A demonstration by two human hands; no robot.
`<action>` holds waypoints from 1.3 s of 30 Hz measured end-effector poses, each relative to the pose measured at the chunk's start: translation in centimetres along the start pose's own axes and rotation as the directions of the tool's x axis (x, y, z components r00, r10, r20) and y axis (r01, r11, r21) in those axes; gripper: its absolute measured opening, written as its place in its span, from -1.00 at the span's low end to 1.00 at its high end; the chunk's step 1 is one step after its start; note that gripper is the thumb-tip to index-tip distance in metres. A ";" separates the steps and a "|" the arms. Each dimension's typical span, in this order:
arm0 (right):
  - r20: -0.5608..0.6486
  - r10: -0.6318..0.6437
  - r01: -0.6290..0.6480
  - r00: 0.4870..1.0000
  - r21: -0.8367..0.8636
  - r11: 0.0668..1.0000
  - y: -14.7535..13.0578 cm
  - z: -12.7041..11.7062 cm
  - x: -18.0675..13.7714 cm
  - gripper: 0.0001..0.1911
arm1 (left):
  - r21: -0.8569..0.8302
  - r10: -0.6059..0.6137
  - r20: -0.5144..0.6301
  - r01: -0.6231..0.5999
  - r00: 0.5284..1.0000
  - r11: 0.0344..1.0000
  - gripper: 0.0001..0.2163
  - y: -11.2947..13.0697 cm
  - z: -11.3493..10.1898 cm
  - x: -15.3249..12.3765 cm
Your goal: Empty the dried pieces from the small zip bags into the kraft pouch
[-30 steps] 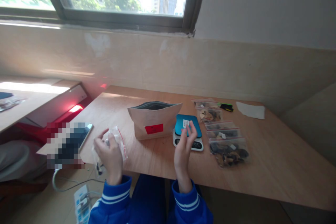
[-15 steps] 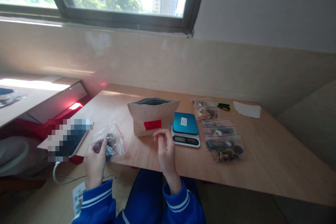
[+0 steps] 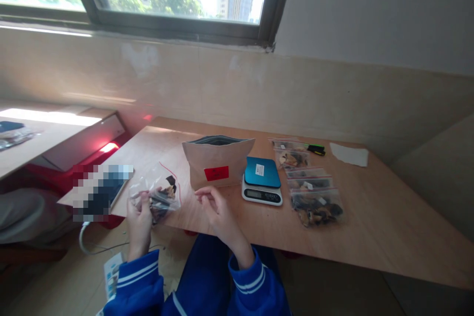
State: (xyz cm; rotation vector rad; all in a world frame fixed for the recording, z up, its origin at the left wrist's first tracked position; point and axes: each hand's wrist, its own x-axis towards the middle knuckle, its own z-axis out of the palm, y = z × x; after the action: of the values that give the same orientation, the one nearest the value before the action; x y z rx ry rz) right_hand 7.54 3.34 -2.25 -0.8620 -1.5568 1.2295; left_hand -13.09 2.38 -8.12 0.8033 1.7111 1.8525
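Observation:
My left hand (image 3: 138, 215) holds up a clear zip bag (image 3: 165, 191) with a red seal strip and dark dried pieces inside, at the table's near left edge. My right hand (image 3: 217, 209) hovers just to the right of the bag with its fingers curled together; nothing shows between them. Behind my hands an open brown paper pouch (image 3: 217, 165) with a red label stands upright. A small scale (image 3: 262, 181) with a blue top and a white sticker sits to the pouch's right.
Several filled clear bags (image 3: 314, 205) lie in a row right of the scale on the wooden table (image 3: 370, 217). Behind them are a green-and-black marker (image 3: 315, 148) and a white paper (image 3: 348, 154). A phone (image 3: 101, 190) lies at the table's left edge.
My right hand left the scale and came down and left toward the bag. My left hand lowered, then tipped the bag so its contents show.

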 end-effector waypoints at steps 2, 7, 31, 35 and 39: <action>-0.013 -0.040 0.040 0.999 0.009 0.999 -0.5 0.0 0.0 -0.79 | -0.091 -0.034 0.032 0.036 0.999 0.995 -0.68 1.0 0.2 -0.6; 0.022 -0.179 0.179 0.984 -0.006 0.984 -3.1 -0.1 -0.5 -0.69 | -0.182 0.007 0.110 0.013 0.994 0.983 -0.75 3.5 0.3 -1.8; 0.091 0.132 -0.099 0.987 -0.299 0.949 -3.8 -2.4 -2.2 -0.59 | 0.069 0.311 -0.042 -0.308 0.949 0.949 -0.77 4.3 7.6 -8.2; 0.052 0.127 -0.111 0.991 -0.242 0.964 -3.6 -2.8 -2.2 -0.65 | 0.019 0.251 -0.035 -0.251 0.967 0.968 -0.79 4.0 7.8 -8.5; -0.009 0.122 -0.122 0.993 -0.139 0.983 -3.4 -3.2 -2.2 -0.70 | -0.040 0.182 -0.036 -0.184 0.983 0.982 -0.76 3.8 8.2 -8.5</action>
State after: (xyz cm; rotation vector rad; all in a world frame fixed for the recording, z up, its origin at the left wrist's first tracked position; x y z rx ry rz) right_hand 11.31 1.49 0.68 -1.0608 -1.6248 1.2171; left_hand -1.15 1.85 -4.80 0.9462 1.6581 2.0265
